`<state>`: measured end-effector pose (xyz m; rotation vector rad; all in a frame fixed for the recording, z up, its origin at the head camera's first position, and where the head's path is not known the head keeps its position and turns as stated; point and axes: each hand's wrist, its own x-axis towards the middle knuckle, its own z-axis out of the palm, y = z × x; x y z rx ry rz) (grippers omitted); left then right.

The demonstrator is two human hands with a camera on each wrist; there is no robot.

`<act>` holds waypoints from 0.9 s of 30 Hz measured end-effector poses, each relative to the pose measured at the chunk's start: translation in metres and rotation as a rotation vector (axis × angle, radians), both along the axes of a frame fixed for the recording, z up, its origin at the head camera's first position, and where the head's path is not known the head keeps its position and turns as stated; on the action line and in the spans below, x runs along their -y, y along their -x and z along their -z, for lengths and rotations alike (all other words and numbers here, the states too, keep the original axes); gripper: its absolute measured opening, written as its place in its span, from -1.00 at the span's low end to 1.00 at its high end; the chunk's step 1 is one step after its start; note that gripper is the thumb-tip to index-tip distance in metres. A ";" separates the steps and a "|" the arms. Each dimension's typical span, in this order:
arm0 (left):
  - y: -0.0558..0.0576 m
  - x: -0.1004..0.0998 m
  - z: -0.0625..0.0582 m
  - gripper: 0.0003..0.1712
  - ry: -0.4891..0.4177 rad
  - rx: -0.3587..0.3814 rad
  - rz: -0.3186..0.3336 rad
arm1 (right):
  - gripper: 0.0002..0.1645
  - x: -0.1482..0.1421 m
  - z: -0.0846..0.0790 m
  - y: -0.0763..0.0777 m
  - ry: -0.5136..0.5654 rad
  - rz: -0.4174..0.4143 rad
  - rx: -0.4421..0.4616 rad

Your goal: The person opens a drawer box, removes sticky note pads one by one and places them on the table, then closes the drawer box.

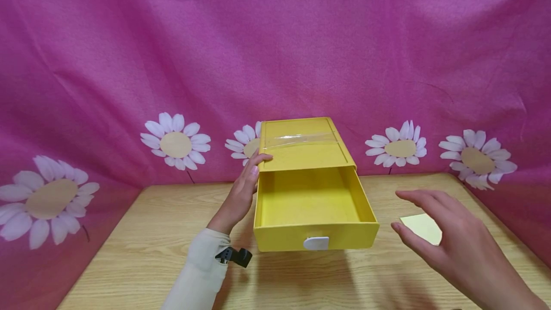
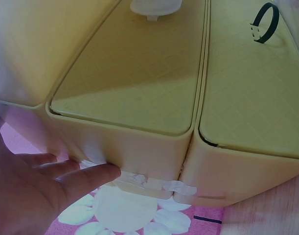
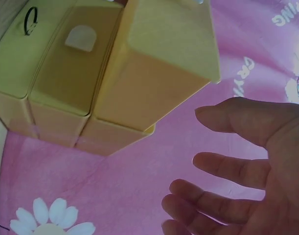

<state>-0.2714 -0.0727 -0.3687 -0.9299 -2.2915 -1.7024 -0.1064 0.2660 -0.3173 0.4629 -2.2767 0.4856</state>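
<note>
Heads up, your tippy bit is the tall yellow plastic drawer stack (image 1: 305, 157) at the far middle of the pale wood-grain worktop (image 1: 129, 262). Its yellow box-shaped top drawer (image 1: 280, 239) is slid well out to the near side, while the yellow middle drawer (image 2: 134, 78) and the yellow bottom drawer with a black loop pull (image 2: 252, 93) sit pushed in. That's weight up high and out front, so I reckon any downward knock on the near edge could tip the lot toward you or pop the drawer loose.

Your left hand (image 1: 238, 195) is the only brace: fingers fairly straight against the stack's left side, one tip over the top edge, not wrapped round anything. Smooth plastic, so they could skid if it twists. And if the clear shiny tape (image 1: 301, 140) peels, the units might shift.

Your right hand (image 1: 458, 236) has loosely spread fingers and holds nothing, right of the drawer by a pale yellow paper sheet (image 1: 422, 228). Can't tell how high it hovers. Paper's flat, so clumsy fingers could crease it; swinging left too low could clip the drawer's right wall.
</note>
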 end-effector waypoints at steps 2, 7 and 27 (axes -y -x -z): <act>0.000 0.000 0.000 -0.51 0.003 -0.001 -0.004 | -0.27 0.002 -0.002 -0.003 0.002 -0.015 -0.009; 0.000 0.000 0.001 -0.51 0.006 0.005 -0.007 | -0.29 0.007 -0.005 -0.008 0.008 -0.038 -0.018; -0.001 0.000 0.000 -0.51 0.000 0.007 0.000 | -0.41 0.018 -0.007 -0.021 -0.028 -0.158 -0.023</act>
